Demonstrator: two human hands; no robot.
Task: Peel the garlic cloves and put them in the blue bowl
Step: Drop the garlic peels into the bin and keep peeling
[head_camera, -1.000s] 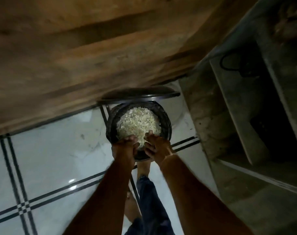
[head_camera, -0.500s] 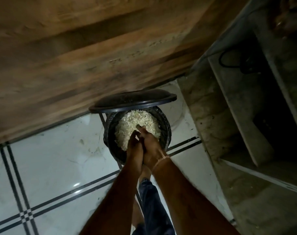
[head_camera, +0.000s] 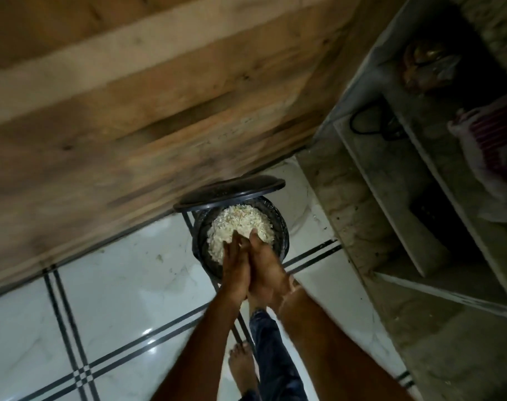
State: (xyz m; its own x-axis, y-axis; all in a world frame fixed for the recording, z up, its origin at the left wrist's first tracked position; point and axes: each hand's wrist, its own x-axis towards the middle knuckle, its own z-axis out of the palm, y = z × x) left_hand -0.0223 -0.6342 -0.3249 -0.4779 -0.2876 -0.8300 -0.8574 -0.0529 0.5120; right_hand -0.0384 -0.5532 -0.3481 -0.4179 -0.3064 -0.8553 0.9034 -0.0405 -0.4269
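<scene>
A black bin stands on the tiled floor, filled nearly to the rim with pale garlic peels. Its black lid is tipped up at the far side. Over the bin's near edge, my left hand and my right hand are pressed palm to palm, fingers straight and pointing down toward the peels. Nothing shows between the palms. No blue bowl or garlic cloves are in view.
A wooden surface fills the upper left above the bin. Concrete shelves stand at the right with a pink-and-white bag and dark items. My bare foot and jeans leg are on the white tiles.
My hands were apart over the peels, then came together palm to palm over the bin. The bin's lid has tipped further up. The view shifted slightly.
</scene>
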